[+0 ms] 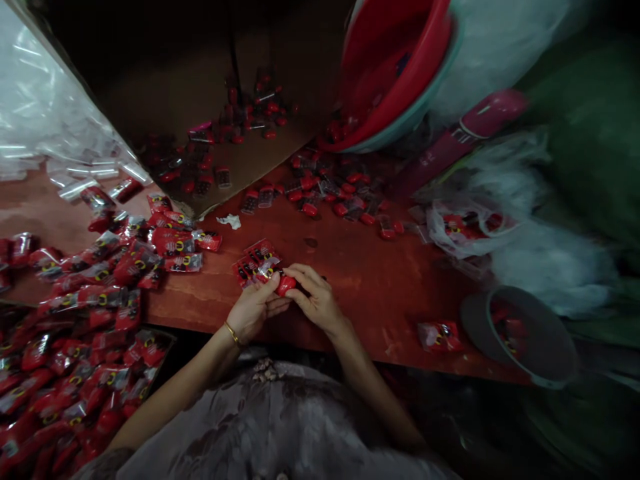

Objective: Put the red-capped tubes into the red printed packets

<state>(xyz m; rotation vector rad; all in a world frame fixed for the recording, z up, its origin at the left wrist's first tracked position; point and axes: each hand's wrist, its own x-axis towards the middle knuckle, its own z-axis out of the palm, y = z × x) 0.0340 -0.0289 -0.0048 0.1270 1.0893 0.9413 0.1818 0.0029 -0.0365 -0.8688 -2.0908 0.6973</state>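
Near the front edge of the red table (350, 287), my two hands meet around a small clear container with a red cap (286, 284). My left hand (255, 308), with a gold bracelet at its wrist, pinches it from the left. The fingers of my right hand (316, 297) close on its red end. Just beyond my left hand lie red printed packets (260, 257), partly hidden by its fingers. Small red-capped containers (350, 190) are scattered farther back on the table.
Piled packets (135, 253) cover the left. A cardboard box (285, 147) stands behind, beside a red basin (430, 60). On the right are a pink bottle (460, 137), plastic bags (545, 260), a grey bowl (560, 347) and one packet (440, 336).
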